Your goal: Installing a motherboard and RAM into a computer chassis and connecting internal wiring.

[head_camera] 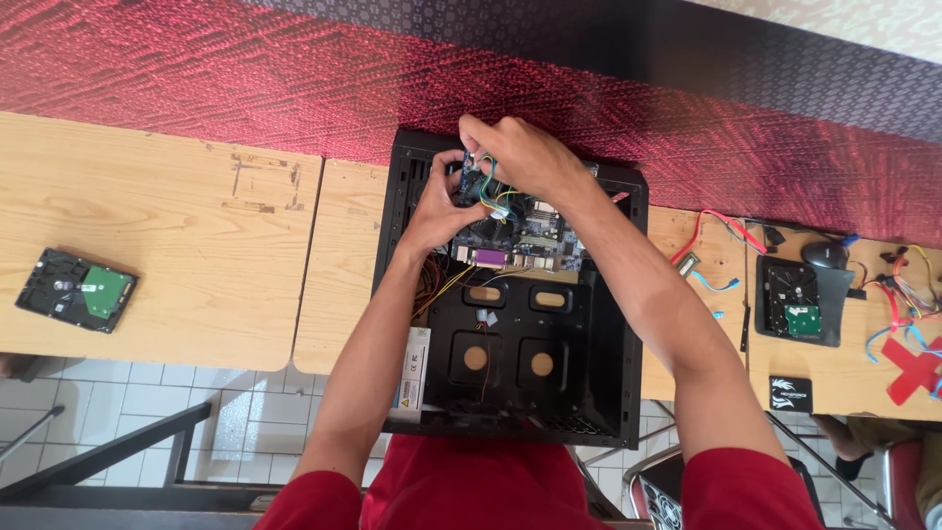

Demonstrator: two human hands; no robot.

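Note:
An open black computer case [608,324] lies on its side on a wooden table, with a motherboard [535,236] showing at its far end. Both my hands reach into it. My left hand [439,208] pinches small coloured wires [498,201] over the board. My right hand [518,155] is just above it, with its fingers closed on the same bundle of thin wires and a small white connector. A silver power supply [416,368] sits at the case's near left corner, with yellow and red cables running from it.
A loose hard drive with a green circuit board [77,290] lies on the left table. To the right are another hard drive [797,299], a computer mouse [824,254], red and blue data cables [711,231] and a tangle of coloured wires [913,294]. Tiled floor lies below.

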